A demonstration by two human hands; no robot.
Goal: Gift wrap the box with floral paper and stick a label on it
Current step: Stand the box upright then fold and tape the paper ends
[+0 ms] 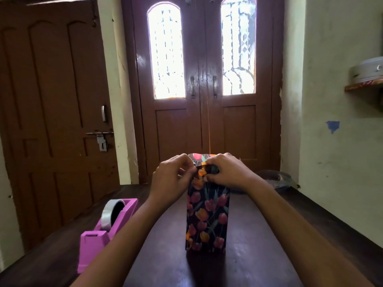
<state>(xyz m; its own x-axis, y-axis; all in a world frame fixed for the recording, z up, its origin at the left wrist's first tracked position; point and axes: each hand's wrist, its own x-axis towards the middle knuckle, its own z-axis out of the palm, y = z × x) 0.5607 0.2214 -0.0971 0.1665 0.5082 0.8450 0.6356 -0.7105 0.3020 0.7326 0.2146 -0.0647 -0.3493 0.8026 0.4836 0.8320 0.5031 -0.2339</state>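
Note:
A tall box (207,216) wrapped in dark floral paper with pink and orange tulips stands upright on the dark wooden table (259,255), in the middle of the view. At its top end the paper flaps (202,158) are partly folded. My left hand (172,179) pinches the paper at the top left of the box. On the other side, my right hand (227,172) grips the folded paper at the top right. Both hands' fingertips meet over the top edge and hide the fold itself. No label is in view.
A pink tape dispenser (107,228) with a roll of clear tape stands on the table to the left of the box. A dark round object (275,179) lies at the table's far right edge. Brown doors stand behind the table.

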